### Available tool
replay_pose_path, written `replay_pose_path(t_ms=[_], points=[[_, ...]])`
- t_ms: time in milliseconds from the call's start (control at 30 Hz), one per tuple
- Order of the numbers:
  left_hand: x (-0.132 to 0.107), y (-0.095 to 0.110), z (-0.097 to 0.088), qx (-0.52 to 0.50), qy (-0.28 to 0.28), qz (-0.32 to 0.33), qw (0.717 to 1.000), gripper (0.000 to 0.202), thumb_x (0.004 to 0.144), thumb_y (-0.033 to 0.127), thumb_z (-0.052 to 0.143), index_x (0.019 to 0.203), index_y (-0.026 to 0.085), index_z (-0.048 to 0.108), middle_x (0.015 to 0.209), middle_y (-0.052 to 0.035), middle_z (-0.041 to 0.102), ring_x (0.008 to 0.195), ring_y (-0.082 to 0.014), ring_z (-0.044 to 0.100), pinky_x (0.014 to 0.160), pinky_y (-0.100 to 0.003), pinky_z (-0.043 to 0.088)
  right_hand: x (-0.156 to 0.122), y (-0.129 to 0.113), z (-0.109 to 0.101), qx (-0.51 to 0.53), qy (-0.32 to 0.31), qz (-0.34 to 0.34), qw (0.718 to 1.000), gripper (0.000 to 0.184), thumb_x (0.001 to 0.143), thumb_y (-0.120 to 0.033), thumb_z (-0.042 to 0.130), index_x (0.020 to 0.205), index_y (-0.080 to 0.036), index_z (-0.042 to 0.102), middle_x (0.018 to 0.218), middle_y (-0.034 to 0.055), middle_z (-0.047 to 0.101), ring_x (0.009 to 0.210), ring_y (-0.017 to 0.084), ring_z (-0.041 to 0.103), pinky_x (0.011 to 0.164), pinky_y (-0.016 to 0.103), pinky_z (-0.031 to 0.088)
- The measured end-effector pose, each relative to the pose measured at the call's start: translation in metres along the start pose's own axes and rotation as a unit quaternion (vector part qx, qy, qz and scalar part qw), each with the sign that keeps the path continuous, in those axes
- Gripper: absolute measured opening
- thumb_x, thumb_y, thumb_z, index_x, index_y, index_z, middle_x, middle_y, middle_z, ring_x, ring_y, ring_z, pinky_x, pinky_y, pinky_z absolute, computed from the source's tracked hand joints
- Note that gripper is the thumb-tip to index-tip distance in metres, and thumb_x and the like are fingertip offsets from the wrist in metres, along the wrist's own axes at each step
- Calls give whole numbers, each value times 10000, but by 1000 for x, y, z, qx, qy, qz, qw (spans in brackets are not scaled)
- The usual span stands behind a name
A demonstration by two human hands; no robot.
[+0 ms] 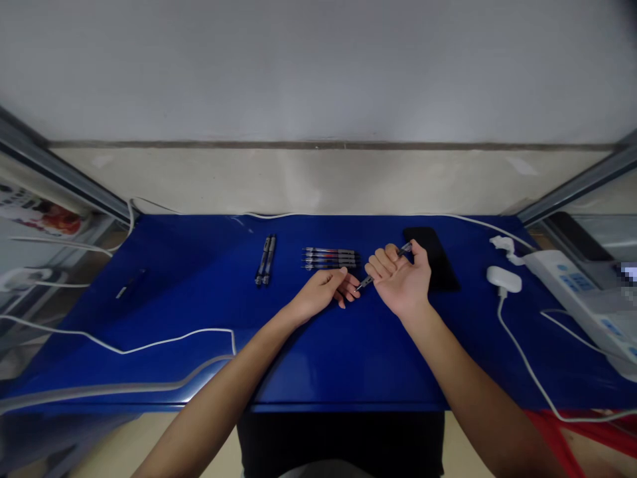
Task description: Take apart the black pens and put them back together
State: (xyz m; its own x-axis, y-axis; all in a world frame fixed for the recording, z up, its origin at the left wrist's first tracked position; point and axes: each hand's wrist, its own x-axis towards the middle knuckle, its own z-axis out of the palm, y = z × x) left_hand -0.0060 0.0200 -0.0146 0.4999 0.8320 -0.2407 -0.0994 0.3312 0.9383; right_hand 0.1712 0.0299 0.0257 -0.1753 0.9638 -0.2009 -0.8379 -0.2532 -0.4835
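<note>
My right hand (401, 279) is closed around a dark pen (367, 282), palm turned up. The pen slants down to the left, and its clip end shows past the little-finger side of the hand. My left hand (326, 292) rests on the blue table with fingers apart and slightly bent. Its fingertips are at the lower end of that pen; whether they touch it I cannot tell. Just beyond my left hand lies a row of several pens (328, 255), stacked parallel. Two more pens (265, 260) lie side by side to the left of the row.
A black phone (435, 259) lies behind my right hand. On the right are a white charger (504, 279) with its cable and a white power strip (572, 285). A single dark pen (131, 284) lies far left. White cables (179, 334) cross the blue table (343, 365).
</note>
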Motion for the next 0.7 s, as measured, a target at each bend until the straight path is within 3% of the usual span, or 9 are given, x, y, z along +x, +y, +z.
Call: replay_pose_path(t_ms=[200, 700], points=[[0, -1, 1, -3, 6, -1, 1000, 549, 942, 603, 495, 946, 75, 645, 835, -145, 715, 664, -170, 655, 576, -285, 512, 1, 0, -1, 7, -1, 0, 1000, 429, 916, -514, 416, 609, -219, 365, 540, -36, 292, 487, 120, 318, 498, 270, 358], [0, -1, 1, -7, 16, -2, 1000, 514, 957, 567, 498, 951, 72, 634, 841, -150, 721, 656, -171, 661, 568, -281, 518, 1, -1, 1, 1, -19, -9, 1000, 497, 895, -545, 468, 581, -222, 257, 534, -37, 277, 488, 126, 315, 501, 297, 352]])
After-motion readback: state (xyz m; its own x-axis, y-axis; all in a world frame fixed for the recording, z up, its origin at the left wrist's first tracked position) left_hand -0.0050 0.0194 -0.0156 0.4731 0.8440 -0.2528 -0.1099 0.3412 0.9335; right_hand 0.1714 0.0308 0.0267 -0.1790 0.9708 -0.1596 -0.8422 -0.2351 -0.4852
